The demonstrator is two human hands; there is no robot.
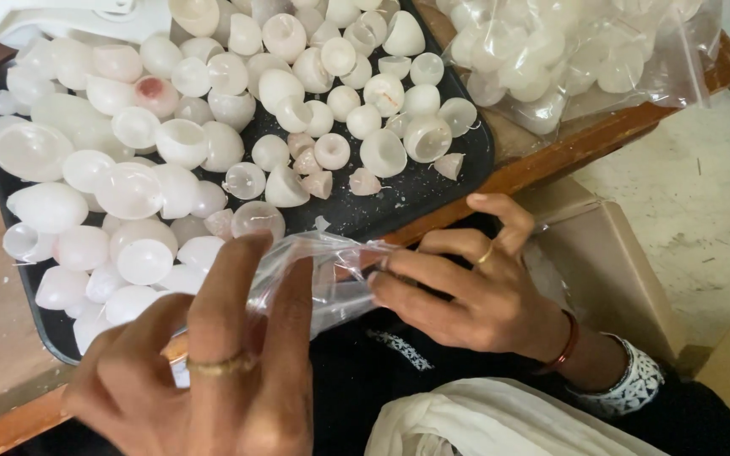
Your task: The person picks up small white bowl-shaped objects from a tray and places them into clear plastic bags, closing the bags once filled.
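Both my hands hold a small clear plastic bag (331, 274) just in front of the table edge. My left hand (204, 371), with a gold ring, pinches the bag's left side. My right hand (466, 291), with a ring and a red bangle, grips its right side with the fingers closed on the film. Beyond the bag lies a black tray (416, 198) heaped with several white and translucent moulded half-shell caps (179, 143), some pinkish. I cannot tell whether the bag holds anything.
A large clear bag of the same white caps (551, 59) lies at the table's (568, 152) far right corner. A brown cardboard box (610, 262) stands on the floor to the right. White cloth (483, 422) lies over my lap.
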